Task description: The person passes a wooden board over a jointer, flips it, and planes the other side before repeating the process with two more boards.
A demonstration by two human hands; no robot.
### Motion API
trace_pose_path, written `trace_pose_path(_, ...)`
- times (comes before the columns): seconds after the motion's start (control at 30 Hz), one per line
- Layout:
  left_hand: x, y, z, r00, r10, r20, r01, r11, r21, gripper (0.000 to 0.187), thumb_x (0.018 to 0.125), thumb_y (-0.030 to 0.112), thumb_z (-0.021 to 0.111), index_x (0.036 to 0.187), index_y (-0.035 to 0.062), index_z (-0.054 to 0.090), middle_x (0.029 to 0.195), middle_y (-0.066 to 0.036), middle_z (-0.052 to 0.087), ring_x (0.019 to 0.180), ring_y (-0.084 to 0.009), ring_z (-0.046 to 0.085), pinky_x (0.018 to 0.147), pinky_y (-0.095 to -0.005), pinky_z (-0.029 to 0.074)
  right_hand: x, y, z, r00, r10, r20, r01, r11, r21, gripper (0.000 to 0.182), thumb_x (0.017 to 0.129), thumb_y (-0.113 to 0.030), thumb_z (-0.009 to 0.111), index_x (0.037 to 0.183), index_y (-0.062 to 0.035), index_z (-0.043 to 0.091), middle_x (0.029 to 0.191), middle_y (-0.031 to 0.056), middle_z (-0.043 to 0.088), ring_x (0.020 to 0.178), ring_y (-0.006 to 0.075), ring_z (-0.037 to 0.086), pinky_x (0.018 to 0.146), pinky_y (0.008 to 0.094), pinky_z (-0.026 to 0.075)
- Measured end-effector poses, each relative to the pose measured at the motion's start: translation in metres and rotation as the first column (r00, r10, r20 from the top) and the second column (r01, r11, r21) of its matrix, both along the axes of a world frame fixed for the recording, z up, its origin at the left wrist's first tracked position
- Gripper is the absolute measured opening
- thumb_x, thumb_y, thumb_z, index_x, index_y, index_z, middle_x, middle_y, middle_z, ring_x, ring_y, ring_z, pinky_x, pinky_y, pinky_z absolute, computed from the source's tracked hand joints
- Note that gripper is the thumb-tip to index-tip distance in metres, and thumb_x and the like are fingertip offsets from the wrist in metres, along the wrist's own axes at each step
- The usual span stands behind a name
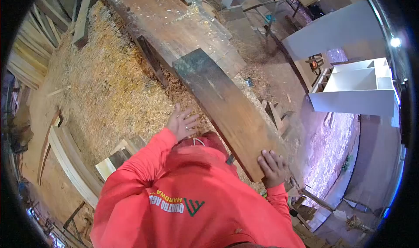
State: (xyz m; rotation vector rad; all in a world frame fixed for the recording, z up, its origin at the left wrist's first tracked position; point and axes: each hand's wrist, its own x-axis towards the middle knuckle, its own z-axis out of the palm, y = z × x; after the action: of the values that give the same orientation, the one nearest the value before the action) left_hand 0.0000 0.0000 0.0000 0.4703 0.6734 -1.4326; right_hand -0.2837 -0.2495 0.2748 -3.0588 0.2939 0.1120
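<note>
A long wooden plank point(231, 112), dark grey at its far end and orange-brown nearer me, lies slantwise with its far end over a workbench point(144, 12). My right hand point(271, 167) grips the near right corner of the plank, fingers on its upper face; the thumb is hidden. To the left of the plank, my left hand point(181, 122) is held open in the air, fingers spread and a ring showing. It is apart from the plank and holds nothing.
Wood shavings point(113, 69) cover the floor on the left. Stacked boards point(30, 51) lean at the upper left, and long planks point(72, 160) lie at the lower left. A white shelf unit point(353, 82) stands at right. Offcuts point(275, 117) lie beside the bench.
</note>
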Motion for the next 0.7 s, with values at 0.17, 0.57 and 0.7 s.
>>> trace_pose_path(0.17, 0.099, -0.061, 0.016, 0.840, -0.096, 0.533, -0.037, 0.972, 0.232, 0.075, 0.099, 0.051, 0.069, 0.153, 0.0039, 0.046, 0.137, -0.014, 0.064, 0.128, -0.0313, 0.062, 0.102, -0.0525, 0.053, 0.074, 0.001, -0.130, 0.975, 0.129, 0.180, -0.109, 0.987, -0.116, 0.051, 0.082, -0.006, 0.070, 0.129, -0.0239, 0.072, 0.144, -0.0007, 0.067, 0.136, 0.0216, 0.055, 0.109, 0.0434, 0.035)
trace_pose_path(0.57, 0.068, 0.150, -0.069, 0.192, -0.969, 0.154, -0.098, 0.137, 0.986, 0.072, 0.092, 0.053, 0.068, 0.148, 0.0085, 0.060, 0.143, -0.021, 0.064, 0.135, -0.0370, 0.060, 0.116, -0.0433, 0.043, 0.395, -0.041, -0.212, 0.941, 0.171, 0.293, -0.157, 0.985, -0.072, 0.065, 0.087, -0.026, 0.074, 0.149, -0.0205, 0.055, 0.150, 0.0097, 0.058, 0.136, 0.0302, 0.054, 0.112, 0.0494, 0.041)
trace_pose_path(0.7, -0.026, 0.238, -0.080, 0.213, -0.977, -0.010, 0.157, 0.024, 0.987, 0.050, 0.096, 0.048, 0.063, 0.131, 0.0141, 0.074, 0.134, -0.020, 0.069, 0.126, -0.0392, 0.064, 0.111, -0.0465, 0.048, 0.478, -0.046, -0.202, 0.913, 0.026, 0.407, -0.126, 0.967, 0.221, 0.070, 0.082, -0.030, 0.081, 0.146, -0.0129, 0.057, 0.144, 0.0181, 0.061, 0.131, 0.0369, 0.059, 0.110, 0.0496, 0.046)
